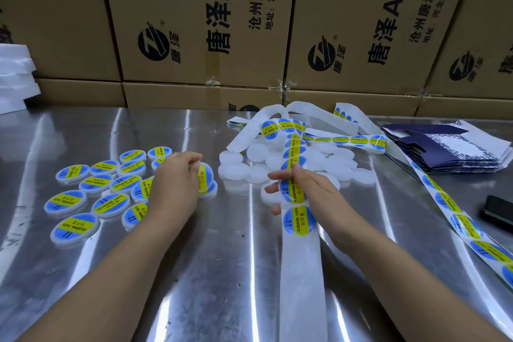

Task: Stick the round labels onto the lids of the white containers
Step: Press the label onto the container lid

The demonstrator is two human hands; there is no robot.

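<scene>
Well into the job, by the look of it. Off to the left of the steel tabletop (194, 258): a spread of labelled containers (97, 197), well over a dozen, each lid carrying a blue-and-yellow round label. In the middle, just beyond the hands: a heap of unlabelled containers (258, 172) with plain white lids, apparently about as many again, so perhaps half the work left to do.

Grips one labelled container (206, 176) with the left hand (175, 178), fingers curled over it at the right edge of the finished group; resting on the tabletop or just above it, cannot tell. Pinches the label strip (298, 219) with the right hand (299, 189), thumb on top, fingers spread beneath. Strip laid over the white heap and down toward the camera. Below the hand, one more label, then only bare backing (302, 286). Plenty of labels in reserve: a second strip (455, 214) along the right side, plus loops tangled behind the heap.

Hard to make out: the exact count of white lids, with part of the heap under the strip and the right hand; several labelled lids hidden beneath the left hand and forearm; any label half peeled under the right thumb.

Cut off at the right edge: a dark phone (497, 211). Near it, a stack of flat navy cartons (444, 147). Behind everything, a wall of cardboard boxes (194, 22); at the far left, a pile of white foam pieces (14, 75), partly out of frame.
</scene>
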